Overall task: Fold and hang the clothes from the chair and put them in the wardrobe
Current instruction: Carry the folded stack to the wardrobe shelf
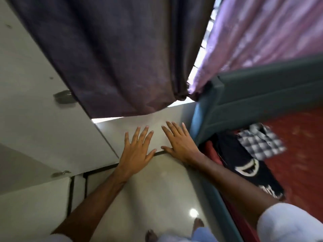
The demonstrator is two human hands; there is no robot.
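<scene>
My left hand (138,151) and my right hand (180,142) are stretched out side by side in mid-frame, fingers straight and spread, holding nothing. At the right, a black garment with white print (248,165) and a black-and-white checked garment (260,142) lie on the red bed cover, a little right of my right hand. The white wardrobe (35,130) with its metal door handle (63,96) fills the left side, its doors shut.
A dark purple curtain (113,49) and a pink curtain (262,32) hang ahead over a bright window. A teal bed frame (262,95) stands at the right, with the red cover (300,154) below it. Pale tiled floor (157,189) lies underfoot, and my bare feet show at the bottom.
</scene>
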